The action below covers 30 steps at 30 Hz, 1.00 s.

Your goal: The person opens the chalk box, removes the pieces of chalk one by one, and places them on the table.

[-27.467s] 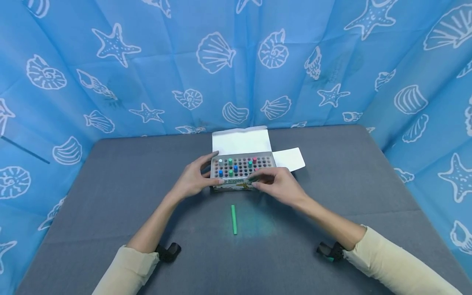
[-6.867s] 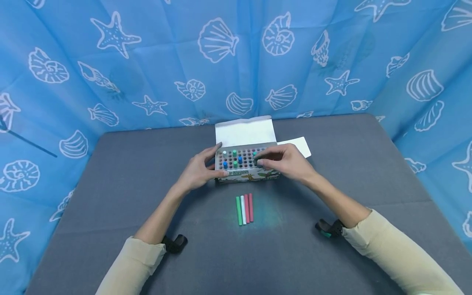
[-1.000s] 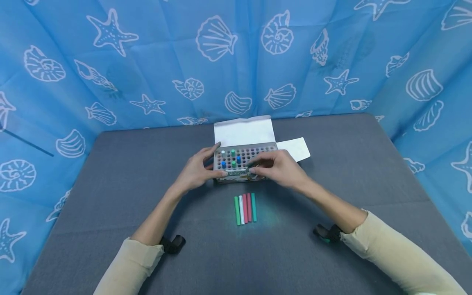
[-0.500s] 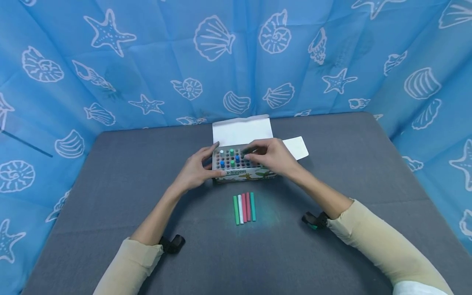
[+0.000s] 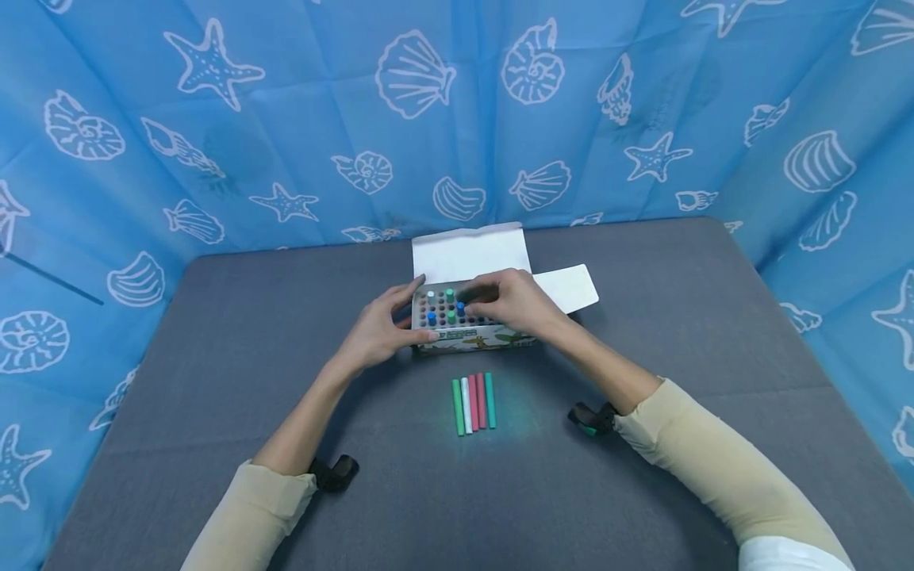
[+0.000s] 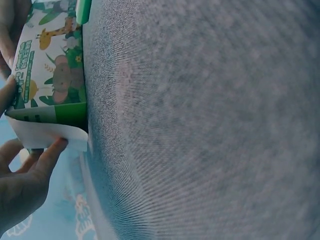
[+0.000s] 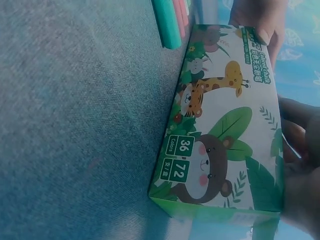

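An open box of chalk, printed with cartoon animals, stands on the table with its holed tray facing up. My left hand grips its left end, thumb on the front face; in the left wrist view, fingers touch a white end flap. My right hand reaches over the tray, thumb and fingertips pinching at a blue chalk in it. Another blue chalk, two green ones and a white chalk poke up from holes at the left. The right hand covers part of the tray.
Before the box lie several chalks side by side: a green chalk, a white one, two red ones and a teal chalk. The white lid and right flap stick out. A shell-patterned curtain hangs behind the grey table.
Since the oldest frame, white, red and teal chalks have joined the green one on the table. In the last second my right hand has shifted left over the tray; the left hand stays put.
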Available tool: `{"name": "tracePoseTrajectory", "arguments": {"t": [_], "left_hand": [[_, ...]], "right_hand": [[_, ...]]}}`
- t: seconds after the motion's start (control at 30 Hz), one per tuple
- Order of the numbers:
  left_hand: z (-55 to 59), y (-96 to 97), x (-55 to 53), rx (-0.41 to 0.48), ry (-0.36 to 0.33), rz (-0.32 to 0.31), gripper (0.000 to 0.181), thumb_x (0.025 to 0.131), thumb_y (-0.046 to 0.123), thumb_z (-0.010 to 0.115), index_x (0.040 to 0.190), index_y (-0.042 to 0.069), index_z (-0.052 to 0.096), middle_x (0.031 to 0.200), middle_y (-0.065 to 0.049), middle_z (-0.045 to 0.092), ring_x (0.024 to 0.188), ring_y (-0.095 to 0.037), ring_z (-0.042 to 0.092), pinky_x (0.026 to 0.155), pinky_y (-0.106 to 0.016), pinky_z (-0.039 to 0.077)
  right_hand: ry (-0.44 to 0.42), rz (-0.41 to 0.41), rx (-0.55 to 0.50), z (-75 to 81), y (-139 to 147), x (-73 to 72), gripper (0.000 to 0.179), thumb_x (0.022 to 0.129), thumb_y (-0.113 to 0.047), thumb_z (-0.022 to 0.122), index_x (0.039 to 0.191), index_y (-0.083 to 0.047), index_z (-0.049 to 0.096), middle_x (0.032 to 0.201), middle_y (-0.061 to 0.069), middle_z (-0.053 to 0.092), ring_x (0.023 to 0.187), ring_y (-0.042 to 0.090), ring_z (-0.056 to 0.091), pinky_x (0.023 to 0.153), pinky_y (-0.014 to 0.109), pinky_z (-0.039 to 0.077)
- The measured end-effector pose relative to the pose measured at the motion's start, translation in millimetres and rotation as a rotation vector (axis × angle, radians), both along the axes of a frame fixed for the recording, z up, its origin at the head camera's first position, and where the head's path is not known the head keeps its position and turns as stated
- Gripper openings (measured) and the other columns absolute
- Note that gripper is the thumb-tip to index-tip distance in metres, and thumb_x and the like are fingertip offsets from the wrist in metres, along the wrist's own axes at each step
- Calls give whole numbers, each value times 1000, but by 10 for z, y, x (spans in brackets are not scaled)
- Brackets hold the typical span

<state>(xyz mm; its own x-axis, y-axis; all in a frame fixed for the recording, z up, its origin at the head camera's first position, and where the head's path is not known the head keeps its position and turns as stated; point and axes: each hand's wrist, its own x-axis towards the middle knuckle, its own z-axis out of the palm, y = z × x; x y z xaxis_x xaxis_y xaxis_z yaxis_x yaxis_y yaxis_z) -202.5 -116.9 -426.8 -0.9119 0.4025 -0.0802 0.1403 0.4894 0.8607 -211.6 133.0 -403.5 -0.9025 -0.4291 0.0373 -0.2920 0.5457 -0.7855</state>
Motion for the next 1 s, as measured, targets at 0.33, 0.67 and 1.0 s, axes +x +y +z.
{"name": "tracePoseTrajectory", "arguments": {"t": [0.33,0.67,1.0], "left_hand": [[-3,-2,-7,-2,-5,5,91,84,16,82,158,22,29,151,-14,36,143,-32,33,109,-37,46],[-13,-15,-9,-12,0,6,91,84,19,82,158,23,29,152,-15,35,143,-33,33,109,-38,47],[-9,10,-9,-7,0,4,91,84,20,82,158,23,29,153,-14,34,143,-32,34,108,-37,47]], "right_hand": [[27,-41,119,-37,-62,-32,29,87,-22,80,114,-12,76,98,2,76,81,13,69,67,31,57],[137,-79,166,-106,-127,7,19,90,-24,76,104,-11,78,91,0,76,76,11,68,65,28,57],[184,-106,163,-127,-114,66,17,97,-23,68,106,-9,70,91,3,74,73,13,65,60,31,52]]}}
